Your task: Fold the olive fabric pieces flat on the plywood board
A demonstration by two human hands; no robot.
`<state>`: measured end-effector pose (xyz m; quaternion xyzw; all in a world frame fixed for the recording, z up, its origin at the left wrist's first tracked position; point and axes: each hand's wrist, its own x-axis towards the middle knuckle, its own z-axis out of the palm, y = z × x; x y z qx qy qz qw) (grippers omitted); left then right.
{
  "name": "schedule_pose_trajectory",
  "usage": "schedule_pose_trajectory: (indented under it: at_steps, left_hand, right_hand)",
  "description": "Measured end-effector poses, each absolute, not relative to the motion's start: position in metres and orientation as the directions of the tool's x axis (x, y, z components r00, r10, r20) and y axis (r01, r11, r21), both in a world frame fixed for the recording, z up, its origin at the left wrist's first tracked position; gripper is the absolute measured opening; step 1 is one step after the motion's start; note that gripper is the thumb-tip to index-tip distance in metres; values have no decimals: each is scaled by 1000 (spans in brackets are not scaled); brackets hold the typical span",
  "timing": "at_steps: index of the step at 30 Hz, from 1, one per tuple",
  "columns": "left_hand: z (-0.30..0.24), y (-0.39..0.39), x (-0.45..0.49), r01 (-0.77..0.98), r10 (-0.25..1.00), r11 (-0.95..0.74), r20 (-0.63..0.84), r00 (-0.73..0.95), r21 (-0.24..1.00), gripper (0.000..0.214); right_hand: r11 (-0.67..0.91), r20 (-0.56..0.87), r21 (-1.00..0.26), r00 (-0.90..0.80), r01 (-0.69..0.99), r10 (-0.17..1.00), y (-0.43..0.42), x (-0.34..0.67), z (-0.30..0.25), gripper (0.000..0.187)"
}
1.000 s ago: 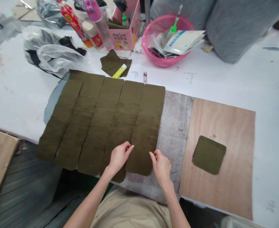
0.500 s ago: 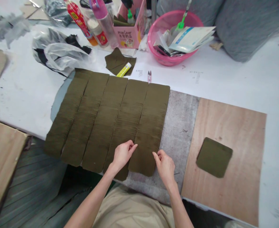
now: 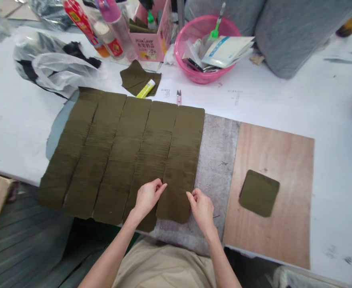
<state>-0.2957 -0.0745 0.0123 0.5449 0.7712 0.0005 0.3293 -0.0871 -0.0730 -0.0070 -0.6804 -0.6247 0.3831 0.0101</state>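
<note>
Several columns of overlapping olive-green fabric pieces (image 3: 116, 160) lie side by side on a grey board. At the lower part of the rightmost column (image 3: 176, 200), my left hand (image 3: 147, 198) pinches the left edge of a piece. My right hand (image 3: 202, 208) holds the same column's right edge between thumb and fingers. Both hands are closed; the fabric right between the fingertips is partly hidden. A single square olive fabric piece (image 3: 259, 193) rests apart on a plywood board (image 3: 295, 224) to the right.
Beyond the columns are small pink snips (image 3: 179, 97), a yellow glue stick (image 3: 146, 89) and an olive scrap (image 3: 135, 78). A pink basin (image 3: 181, 66) with packets, a pink box (image 3: 148, 47) and bottles (image 3: 116, 24) stand behind. A plastic bag (image 3: 58, 66) lies at the left.
The whole view has shifted, so the scene sits further left. Both hands stay at the lower part of the rightmost column, with little visible movement against the fabric.
</note>
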Motion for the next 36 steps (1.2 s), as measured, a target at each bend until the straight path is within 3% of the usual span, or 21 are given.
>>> schedule_pose_trajectory:
  at_steps: [13,28,36]
  left_hand:
    - [13,-72,-296,855,840,383,-517,-165,349,35]
    - [10,-72,-300,832,836,387,-533,-133,399,37]
    - [12,-71,-300,858,839,359,-530,-124,368,36]
  right_hand:
    - [-224,-509,-444,-39,867,860,-74,-91,-5,29]
    - [-311,-572,-502,-40,807,819,-71,-87,-6,35]
    - [-333,-594,-493,-31,804,804,-69,-88,-5,34]
